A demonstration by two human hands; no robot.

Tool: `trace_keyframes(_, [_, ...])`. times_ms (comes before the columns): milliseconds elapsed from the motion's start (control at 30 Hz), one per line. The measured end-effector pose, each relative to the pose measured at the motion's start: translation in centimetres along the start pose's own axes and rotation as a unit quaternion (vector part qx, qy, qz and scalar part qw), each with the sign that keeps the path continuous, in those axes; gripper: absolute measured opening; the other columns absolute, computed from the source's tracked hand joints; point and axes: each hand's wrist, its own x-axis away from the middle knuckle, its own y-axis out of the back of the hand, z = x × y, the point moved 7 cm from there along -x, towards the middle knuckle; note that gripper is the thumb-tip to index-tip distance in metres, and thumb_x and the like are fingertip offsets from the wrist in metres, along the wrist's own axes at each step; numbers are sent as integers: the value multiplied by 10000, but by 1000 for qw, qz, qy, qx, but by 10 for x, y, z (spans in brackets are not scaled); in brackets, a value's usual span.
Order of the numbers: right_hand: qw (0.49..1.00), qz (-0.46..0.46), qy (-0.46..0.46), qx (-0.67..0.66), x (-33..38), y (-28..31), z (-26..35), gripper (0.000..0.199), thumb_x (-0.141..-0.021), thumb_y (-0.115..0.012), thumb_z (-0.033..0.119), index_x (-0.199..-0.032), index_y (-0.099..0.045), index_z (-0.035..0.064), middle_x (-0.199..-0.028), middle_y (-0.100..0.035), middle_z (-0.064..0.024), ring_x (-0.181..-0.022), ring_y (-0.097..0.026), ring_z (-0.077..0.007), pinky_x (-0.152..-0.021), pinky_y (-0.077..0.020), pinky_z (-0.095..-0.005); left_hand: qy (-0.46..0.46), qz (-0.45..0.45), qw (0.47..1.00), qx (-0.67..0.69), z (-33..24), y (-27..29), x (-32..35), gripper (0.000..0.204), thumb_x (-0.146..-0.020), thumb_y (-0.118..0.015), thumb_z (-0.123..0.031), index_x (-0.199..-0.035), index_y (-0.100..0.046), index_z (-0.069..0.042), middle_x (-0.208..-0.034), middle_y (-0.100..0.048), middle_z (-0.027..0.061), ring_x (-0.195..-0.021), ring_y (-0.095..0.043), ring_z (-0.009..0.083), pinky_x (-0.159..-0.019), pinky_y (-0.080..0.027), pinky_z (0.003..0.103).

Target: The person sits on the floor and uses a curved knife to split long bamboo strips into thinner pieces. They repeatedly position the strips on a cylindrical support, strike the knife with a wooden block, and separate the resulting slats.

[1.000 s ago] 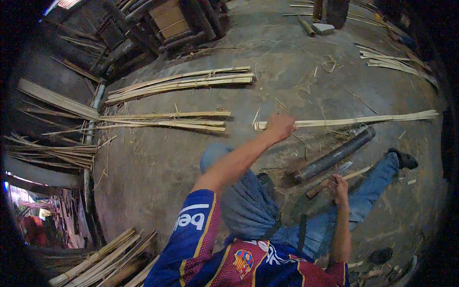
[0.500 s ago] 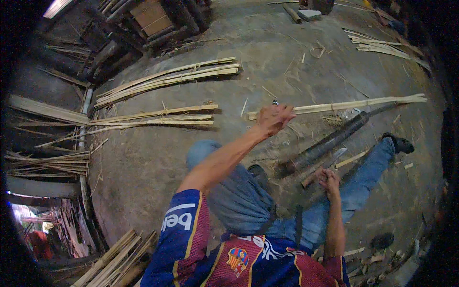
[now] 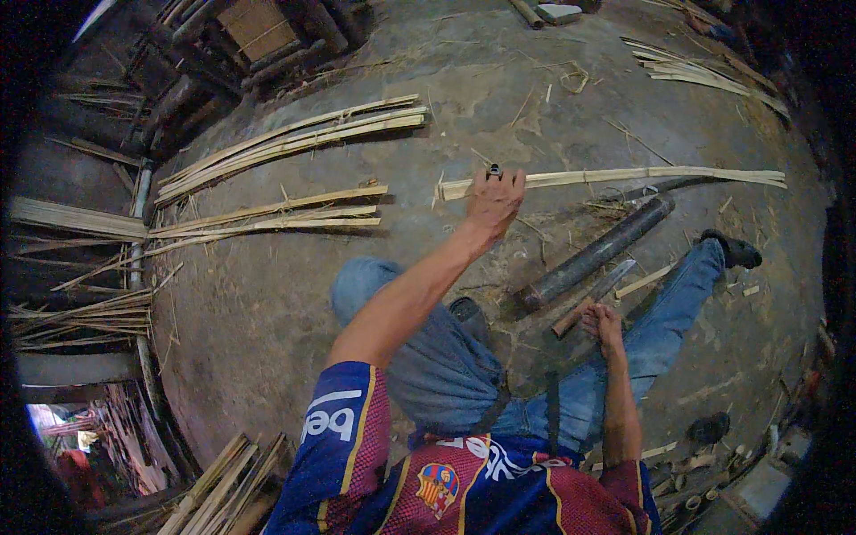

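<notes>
My left hand (image 3: 496,203) is closed over the near-left part of a long bundle of pale bamboo strips (image 3: 642,177), which stretches across to the right and has bindings along it. A small dark object (image 3: 494,169) shows at its fingers; its kind is unclear. My right hand (image 3: 604,326) rests by my outstretched leg with curled fingers. Right beside those fingers is a knife (image 3: 572,318) with a wooden handle and a grey blade pointing up and right. The handle looks mostly uncovered. What the right fingers hold, if anything, is hidden.
A dark cylindrical log or pipe (image 3: 599,252) lies between the bundle and the knife. More bamboo strips (image 3: 294,147) lie in groups at the left, with others (image 3: 704,71) far right. A short pale strip (image 3: 644,282) lies near my leg. Dark wooden furniture (image 3: 259,40) stands far left.
The whole view has shifted slightly. My left hand and the bamboo bundle have moved a little left and farther away; the bundle's right-hand tips look closer together. My right hand stays beside the knife.
</notes>
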Motion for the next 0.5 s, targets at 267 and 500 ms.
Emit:
trace_keyframes(267, [997, 26, 71, 23, -20, 4, -13, 292, -960, -552, 303, -1073, -614, 41, -951, -657, -60, -751, -653, -161, -639, -558, -297, 31, 36, 984, 169, 6, -36, 20, 199, -816, -591, -201, -1000, -586, -125, -896, -570, 87, -821, -573, 279, -714, -410, 411])
trace_keyframes(500, [997, 2, 47, 58, -35, 19, -34, 311, -941, -583, 329, -1045, -621, 38, -861, -652, -52, -722, -649, -149, -574, -541, -287, 62, -11, 982, 176, 13, -22, 17, 288, -910, -550, -273, -1143, -577, -106, -1076, -565, 161, -870, -600, 355, -841, -406, 497])
